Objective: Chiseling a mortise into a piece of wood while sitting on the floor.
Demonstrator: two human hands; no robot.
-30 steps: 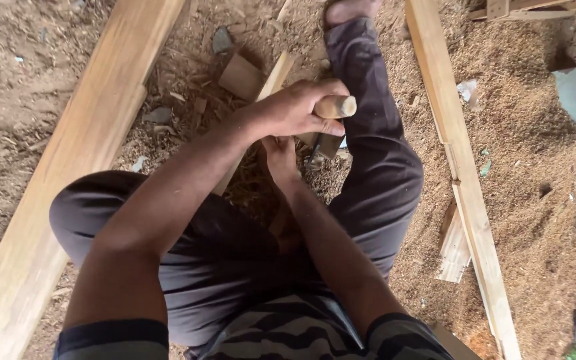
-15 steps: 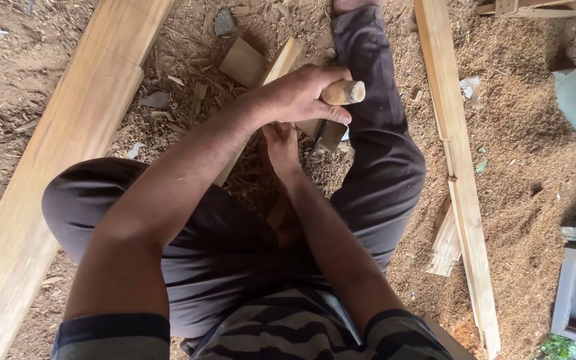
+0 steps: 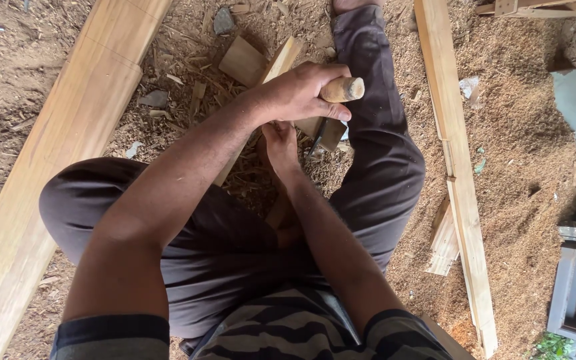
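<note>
1. The person sits on the ground with knees spread, in dark trousers and a striped shirt, both arms reaching forward between the legs.
2. The left hand (image 3: 301, 93) is closed tight round a wooden handle (image 3: 343, 89); the handle is round, pale and smooth, and its blunt end sticks out past the thumb side. What sort of head it carries I cannot tell, as the fist hides it.
3. The right hand (image 3: 280, 145) sits just below the left one, fingers curled and pressed against a narrow wooden strip (image 3: 261, 107). How firmly it grips is hidden by the left wrist above it.
4. That strip is a light, square-edged length of sawn timber running diagonally from under the hands up and away.
5. Just right of the right hand a dark, flat metal blade (image 3: 328, 133) shows beside the strip; its full shape is hidden.
6. Beyond the left hand lies a small flat wooden offcut (image 3: 243, 61), roughly square, beside a grey stone (image 3: 223, 21).
7. Far left of both hands a broad, smooth plank (image 3: 55, 153) lies slantwise; well to the right a thin long batten (image 3: 451, 153) runs along the ground.
8. The ground (image 3: 521, 133) is bare earth covered with coarse sawdust, chips and curled shavings.
</note>
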